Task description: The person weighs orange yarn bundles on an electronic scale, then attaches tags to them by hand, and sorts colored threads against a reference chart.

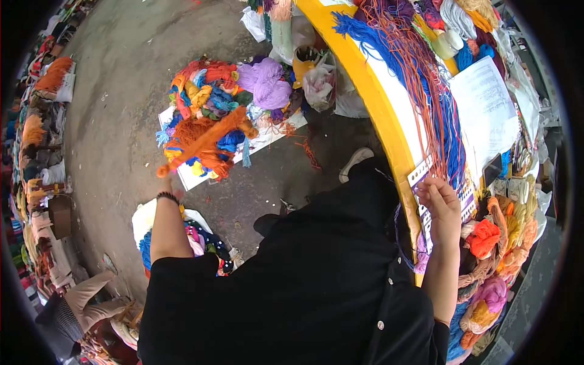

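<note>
The left hand [165, 182] is closed round the low end of an orange skein [210, 137], held over the yarn pile [267, 85] on the floor. It looks soft, light and floppy, best bunched mid-length, and its long axis slants up to the right. The right hand [441, 207] pinches a card [420, 175] at the counter [371, 91] edge.

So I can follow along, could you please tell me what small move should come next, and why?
Probably carry the orange skein over to the card. The left hand seems to grip the skein's lower end by the yarn pile, while the right hand rests on the card on the yellow table.
</note>
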`<move>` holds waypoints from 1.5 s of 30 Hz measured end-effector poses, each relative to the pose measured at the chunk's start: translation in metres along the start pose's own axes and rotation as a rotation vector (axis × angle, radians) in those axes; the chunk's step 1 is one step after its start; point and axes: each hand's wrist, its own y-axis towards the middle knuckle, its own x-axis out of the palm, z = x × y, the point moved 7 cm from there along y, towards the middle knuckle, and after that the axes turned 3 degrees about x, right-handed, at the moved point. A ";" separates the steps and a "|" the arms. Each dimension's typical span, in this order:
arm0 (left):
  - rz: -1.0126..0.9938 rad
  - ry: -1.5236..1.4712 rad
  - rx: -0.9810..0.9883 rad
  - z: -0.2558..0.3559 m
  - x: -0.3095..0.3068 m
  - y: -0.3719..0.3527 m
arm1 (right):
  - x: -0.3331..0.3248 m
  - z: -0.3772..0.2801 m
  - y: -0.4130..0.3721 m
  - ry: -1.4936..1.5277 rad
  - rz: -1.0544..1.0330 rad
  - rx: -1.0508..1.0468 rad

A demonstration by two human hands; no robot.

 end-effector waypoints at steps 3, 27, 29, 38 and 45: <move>-0.168 0.007 -0.144 -0.080 -0.004 0.048 | -0.003 0.004 -0.002 -0.030 -0.014 0.008; -1.249 0.472 0.689 -0.008 0.278 -0.392 | -0.039 0.055 -0.076 -0.321 0.139 -0.155; -1.417 0.463 0.869 0.003 0.287 -0.458 | -0.051 0.064 -0.084 -0.309 0.171 -0.068; -1.780 0.503 1.106 -0.016 0.304 -0.617 | -0.100 0.076 -0.136 -0.522 0.613 -0.235; -1.823 0.477 1.125 -0.044 0.314 -0.663 | -0.137 0.111 -0.184 -0.924 0.861 -0.269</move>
